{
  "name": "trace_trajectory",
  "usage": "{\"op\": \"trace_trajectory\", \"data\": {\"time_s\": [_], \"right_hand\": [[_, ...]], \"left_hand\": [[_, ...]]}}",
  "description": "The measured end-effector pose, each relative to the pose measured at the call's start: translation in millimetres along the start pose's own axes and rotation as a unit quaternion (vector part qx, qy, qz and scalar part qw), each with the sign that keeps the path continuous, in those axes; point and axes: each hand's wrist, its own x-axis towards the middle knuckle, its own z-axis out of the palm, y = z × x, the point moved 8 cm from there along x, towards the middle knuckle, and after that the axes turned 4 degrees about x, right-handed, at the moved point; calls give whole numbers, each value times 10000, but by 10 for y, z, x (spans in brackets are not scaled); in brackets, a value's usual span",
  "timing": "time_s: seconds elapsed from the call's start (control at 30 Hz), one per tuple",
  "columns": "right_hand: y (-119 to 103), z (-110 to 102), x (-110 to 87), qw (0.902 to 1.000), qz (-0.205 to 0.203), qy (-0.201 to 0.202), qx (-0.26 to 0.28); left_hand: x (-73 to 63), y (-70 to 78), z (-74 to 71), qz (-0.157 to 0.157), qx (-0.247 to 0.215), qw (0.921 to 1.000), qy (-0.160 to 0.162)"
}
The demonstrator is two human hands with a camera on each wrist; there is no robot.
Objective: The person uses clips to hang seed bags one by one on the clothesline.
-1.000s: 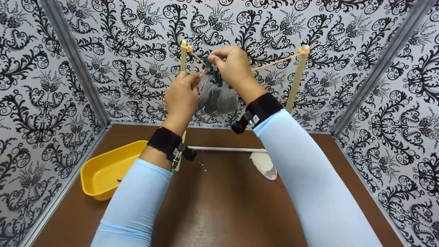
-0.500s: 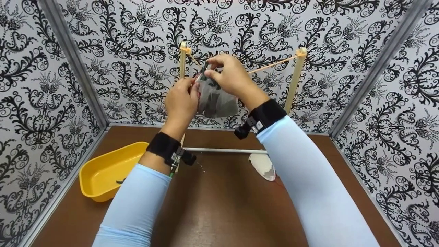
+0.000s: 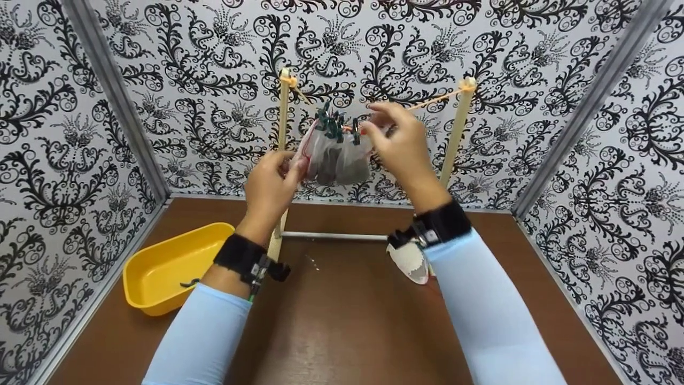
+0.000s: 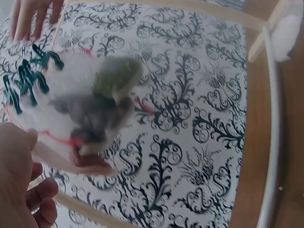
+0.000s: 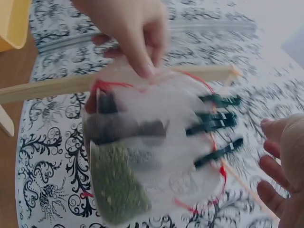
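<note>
Small white mesh drawstring bags [image 3: 352, 166] hang from an orange cord [image 3: 439, 99], held by several dark green clothespins [image 3: 332, 128]. Through the mesh of one bag, green dried leaves [image 5: 118, 187] show in the right wrist view; dark contents [image 5: 123, 128] show in another. My left hand [image 3: 270, 182] pinches the edge of the leftmost bag [image 3: 304, 144], its thumb in front and other fingers behind. Beside the rightmost clothespin, my right hand [image 3: 403, 147] has its fingers spread and relaxed, holding nothing; the right wrist view shows a gap between fingertips and clothespins.
Two wooden posts, left [image 3: 284, 115] and right [image 3: 458, 133], carry the cord, with a pale rod [image 3: 336, 235] low between them. A yellow basin [image 3: 181, 246] with a small dark item stands left. Another whitish bag [image 3: 409, 262] lies on the brown table [image 3: 342, 331].
My right hand has let go of the left clothespin and moved right and down. My left hand has slid lower along the leftmost bag. The clothespins are now uncovered.
</note>
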Motion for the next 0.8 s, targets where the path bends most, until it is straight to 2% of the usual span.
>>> {"op": "trace_trajectory", "data": {"time_s": [0.13, 0.2, 0.3, 0.4, 0.53, 0.6, 0.67, 0.8], "right_hand": [[308, -278, -267, 9953, 74, 628, 727], [483, -404, -428, 9904, 48, 912, 1039], [797, -551, -699, 9819, 96, 1307, 1370], [1179, -671, -987, 9784, 373, 1603, 1248], [1742, -748, -1339, 9810, 1140, 1509, 420], [2036, -752, -1514, 9798, 1578, 1221, -106], [2324, -736, -1684, 9738, 2029, 854, -564], [2752, -653, -1976, 9514, 2845, -12, -1175]], "left_hand": [[-136, -268, -83, -190, -182, 9993, 249], [-193, -421, -112, -336, -179, 9990, 249], [-270, -684, -120, -715, 3, 9974, -28], [-337, -962, -119, -1178, 411, 9900, -650], [-467, -1315, -192, -1510, 1059, 9705, -1556], [-546, -1473, -258, -1560, 1317, 9591, -1961], [-618, -1620, -329, -1638, 1571, 9462, -2306], [-746, -1862, -465, -1760, 2195, 9129, -2958]]}}
